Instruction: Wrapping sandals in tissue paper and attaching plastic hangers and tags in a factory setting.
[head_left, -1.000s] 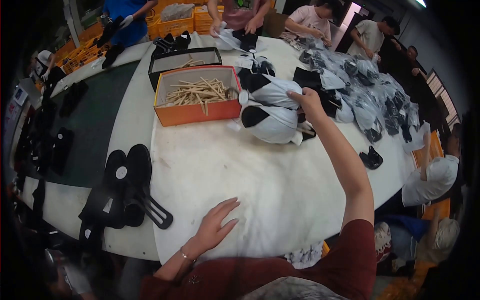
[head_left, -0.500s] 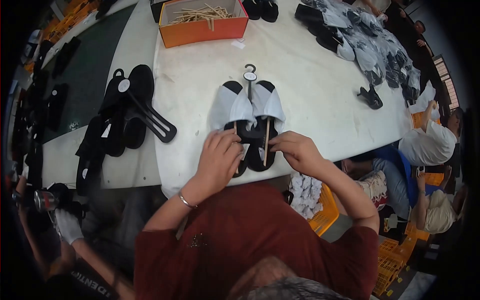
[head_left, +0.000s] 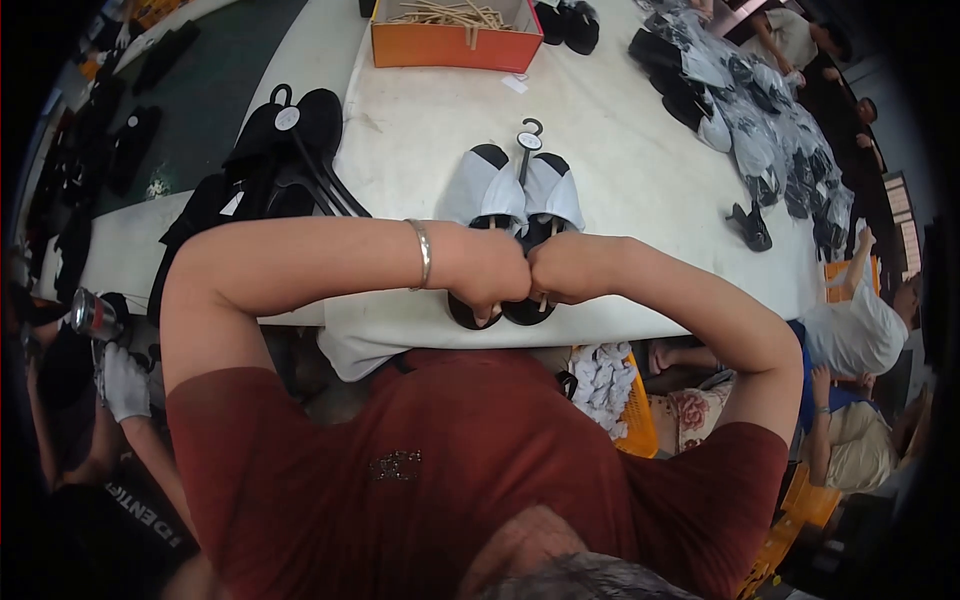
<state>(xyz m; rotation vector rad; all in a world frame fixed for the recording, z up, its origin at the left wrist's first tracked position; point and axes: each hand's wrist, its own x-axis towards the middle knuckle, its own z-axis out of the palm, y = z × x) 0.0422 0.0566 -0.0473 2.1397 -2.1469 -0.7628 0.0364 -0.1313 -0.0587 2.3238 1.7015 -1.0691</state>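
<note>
A pair of black slippers stands side by side on the table in front of me. White paper wraps the toe of the left slipper [head_left: 478,190] and of the right slipper [head_left: 556,192]. A small black hanger [head_left: 529,145] with a round white tag rises between their toes. My left hand [head_left: 488,272] is a fist over the left slipper, closed on a thin wooden stick [head_left: 491,222] that runs along it. Knuckle to knuckle beside it, my right hand [head_left: 572,268] is closed over the right slipper around another wooden stick [head_left: 556,227]. The fingertips are largely hidden.
An orange box [head_left: 455,53] of wooden sticks stands at the back. Black slippers on a hanger [head_left: 312,125] lie left. Plastic-bagged slippers [head_left: 740,110] pile up at the right, near loose black hangers [head_left: 752,228]. A co-worker's gloved hand [head_left: 122,382] shows lower left.
My hands have come together over the slippers and turned into fists, elbows raised outward. Before, the fingers pinched lightly at the sticks. The view has shifted slightly.
</note>
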